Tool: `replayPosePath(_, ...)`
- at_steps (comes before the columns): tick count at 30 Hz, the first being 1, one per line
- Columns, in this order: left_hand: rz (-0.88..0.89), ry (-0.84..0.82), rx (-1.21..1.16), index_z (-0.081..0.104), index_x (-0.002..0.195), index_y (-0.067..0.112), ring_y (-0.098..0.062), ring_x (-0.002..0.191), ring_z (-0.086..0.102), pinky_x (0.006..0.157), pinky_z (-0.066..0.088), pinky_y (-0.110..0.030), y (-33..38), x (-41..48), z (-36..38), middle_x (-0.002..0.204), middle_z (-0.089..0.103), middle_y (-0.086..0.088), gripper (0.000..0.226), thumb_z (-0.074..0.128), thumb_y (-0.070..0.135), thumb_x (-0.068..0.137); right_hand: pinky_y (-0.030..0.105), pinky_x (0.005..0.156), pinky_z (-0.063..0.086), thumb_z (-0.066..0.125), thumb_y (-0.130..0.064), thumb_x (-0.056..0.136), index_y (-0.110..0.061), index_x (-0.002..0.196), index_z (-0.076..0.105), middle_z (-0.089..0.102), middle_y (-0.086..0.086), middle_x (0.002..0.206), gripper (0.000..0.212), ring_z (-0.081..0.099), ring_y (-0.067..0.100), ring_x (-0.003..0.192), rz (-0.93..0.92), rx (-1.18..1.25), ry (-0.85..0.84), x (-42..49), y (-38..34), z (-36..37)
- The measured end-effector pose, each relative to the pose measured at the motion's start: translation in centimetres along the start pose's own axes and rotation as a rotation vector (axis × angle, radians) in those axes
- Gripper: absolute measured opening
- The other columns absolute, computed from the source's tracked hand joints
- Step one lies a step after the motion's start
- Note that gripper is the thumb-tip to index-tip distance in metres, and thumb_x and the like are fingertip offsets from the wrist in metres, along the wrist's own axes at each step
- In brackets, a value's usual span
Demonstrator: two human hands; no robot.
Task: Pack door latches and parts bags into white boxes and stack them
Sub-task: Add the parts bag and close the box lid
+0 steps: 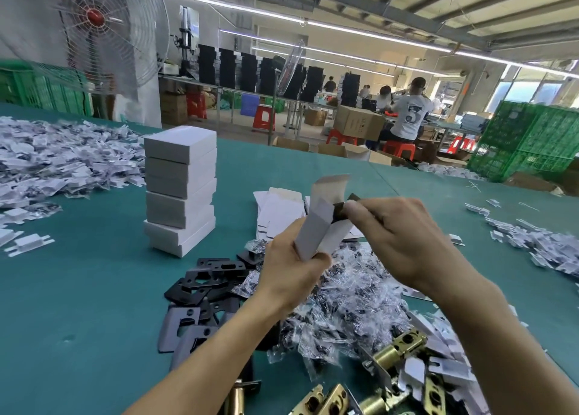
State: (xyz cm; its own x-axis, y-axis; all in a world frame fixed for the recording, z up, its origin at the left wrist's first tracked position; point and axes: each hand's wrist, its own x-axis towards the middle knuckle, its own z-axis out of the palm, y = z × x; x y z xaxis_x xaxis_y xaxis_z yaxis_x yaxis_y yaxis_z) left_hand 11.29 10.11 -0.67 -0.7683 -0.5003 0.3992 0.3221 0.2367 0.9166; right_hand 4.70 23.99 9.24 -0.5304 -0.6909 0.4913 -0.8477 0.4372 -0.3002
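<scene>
My left hand (pixel 289 265) grips the lower end of a small white box (pixel 316 226), held tilted with its top flap (pixel 332 186) open. My right hand (pixel 398 239) pinches a black part (pixel 343 211) at the box's open mouth, partly inside it. A stack of several closed white boxes (pixel 180 189) stands on the green table to the left. Under my hands lies a heap of clear parts bags (pixel 351 305). Black strike plates (pixel 200 289) lie left of the heap. Brass door latches (pixel 394 352) lie at the near right.
Flat unfolded white boxes (pixel 279 207) lie behind my hands. Piles of white inserts cover the table's far left (pixel 56 160) and right (pixel 539 245). A big fan (pixel 97 26) stands at the back left. Green crates (pixel 532 142) and seated workers (pixel 407 117) are beyond the table.
</scene>
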Motion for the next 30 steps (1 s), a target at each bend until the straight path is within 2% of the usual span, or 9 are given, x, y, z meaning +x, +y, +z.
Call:
replayPosePath(5,-0.080,0.093,0.000,0.054,0.099,0.036,-0.012,0.087,0.061,0.055,0.052,-0.013,1.0,1.0,-1.5,0.102,0.061,0.000,0.037,0.072,0.008,0.083,0.036,0.064,0.050,0.057,-0.025,0.098,-0.013,0.091,0.072,0.069,-0.002,0.081,0.021,0.060,0.013,0.071,-0.028,0.147,0.412,0.0,0.3,1.3)
replayPosePath(7,-0.093,0.188,0.048,0.052,0.096,0.037,-0.014,0.090,0.061,0.056,0.053,-0.017,1.6,1.7,-2.9,0.102,0.061,0.002,0.034,0.072,0.012,0.086,0.039,0.066,0.053,0.058,-0.025,0.098,-0.014,0.089,0.071,0.069,-0.004,0.079,0.019,0.062,0.014,0.070,0.065,0.145,0.285,0.1,0.5,2.7)
replayPosePath(9,-0.076,0.319,0.124,0.054,0.089,0.036,-0.011,0.087,0.063,0.060,0.056,-0.026,2.2,2.4,-4.5,0.095,0.064,0.006,0.026,0.075,0.020,0.085,0.043,0.073,0.057,0.056,-0.029,0.098,-0.018,0.095,0.070,0.070,-0.005,0.086,0.018,0.064,0.012,0.073,0.117,0.049,-0.091,-0.1,0.4,4.7)
replayPosePath(11,-0.061,0.414,0.159,0.059,0.089,0.034,-0.009,0.084,0.063,0.063,0.052,-0.026,2.8,2.8,-6.0,0.090,0.067,0.009,0.020,0.077,0.032,0.079,0.039,0.084,0.058,0.058,-0.031,0.097,-0.022,0.106,0.069,0.071,-0.006,0.101,0.016,0.066,0.009,0.085,0.062,-0.032,-0.435,-0.5,-0.5,7.0)
replayPosePath(14,-0.066,0.462,0.195,0.063,0.089,0.033,-0.004,0.080,0.062,0.061,0.048,-0.026,3.3,3.1,-7.1,0.086,0.068,0.012,0.026,0.068,0.046,0.066,0.033,0.087,0.056,0.069,-0.036,0.089,-0.025,0.113,0.069,0.071,-0.006,0.106,0.026,0.064,0.008,0.092,-0.055,0.043,-0.661,-1.0,-2.4,9.4)
replayPosePath(17,-0.095,0.430,0.233,0.065,0.093,0.032,-0.007,0.083,0.063,0.066,0.052,-0.029,3.3,3.0,-7.3,0.087,0.068,0.013,0.030,0.067,0.045,0.066,0.038,0.084,0.053,0.077,-0.040,0.079,-0.026,0.115,0.067,0.068,-0.003,0.108,0.040,0.060,0.015,0.100,-0.134,-0.029,-0.724,-1.3,-3.6,10.7)
replayPosePath(19,-0.111,0.393,0.266,0.061,0.087,0.034,-0.007,0.084,0.062,0.066,0.053,-0.028,3.0,3.0,-7.2,0.087,0.066,0.015,0.020,0.070,0.041,0.071,0.041,0.085,0.053,0.079,-0.039,0.074,-0.025,0.118,0.065,0.064,0.000,0.111,0.048,0.058,0.019,0.104,-0.162,-0.087,-0.727,-1.6,-4.1,11.3)
replayPosePath(24,-0.101,0.338,0.310,0.056,0.080,0.037,-0.001,0.080,0.059,0.059,0.049,-0.024,2.5,3.0,-7.1,0.085,0.063,0.017,0.021,0.076,0.030,0.081,0.036,0.083,0.052,0.079,-0.038,0.073,-0.025,0.122,0.061,0.060,-0.003,0.111,0.054,0.055,0.016,0.104,-0.171,-0.063,-0.668,-2.2,-3.6,11.7)
replayPosePath(30,-0.101,0.328,0.297,0.061,0.087,0.034,0.001,0.079,0.060,0.057,0.048,-0.023,2.3,2.9,-7.0,0.085,0.065,0.016,0.017,0.076,0.029,0.081,0.039,0.074,0.053,0.070,-0.033,0.086,-0.023,0.096,0.067,0.066,-0.004,0.086,0.014,0.061,0.013,0.080,-0.113,0.093,-0.531,-2.8,-2.9,11.2)
